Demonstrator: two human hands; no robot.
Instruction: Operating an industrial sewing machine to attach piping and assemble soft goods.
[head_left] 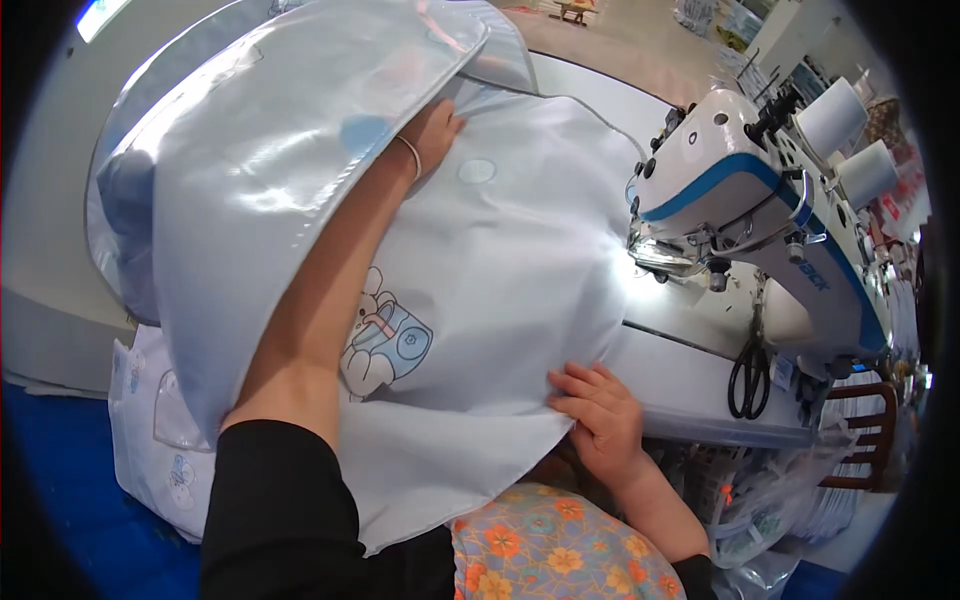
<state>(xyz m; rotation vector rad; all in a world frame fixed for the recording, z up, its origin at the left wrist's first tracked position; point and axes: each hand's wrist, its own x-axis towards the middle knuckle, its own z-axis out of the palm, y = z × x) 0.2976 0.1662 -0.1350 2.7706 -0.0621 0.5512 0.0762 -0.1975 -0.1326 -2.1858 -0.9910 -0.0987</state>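
Observation:
A large pale grey-white sheet of fabric with a small cartoon print lies across the sewing machine table, its edge under the machine's needle area. A glossy flap with a piped edge folds over my left forearm. My left hand, a thin bracelet on its wrist, reaches past the flap's edge onto the sheet; its fingers look curled in on the fabric, partly hidden. At the table's front edge my right hand lies on the sheet's near edge, fingers apart. The sewing machine, white and blue, stands to the right, its lamp lit.
Black scissors lie on the table right of the sheet. White thread cones stand behind the machine. More printed fabric hangs at the left. A wooden chair and plastic bags are beyond the table's right edge.

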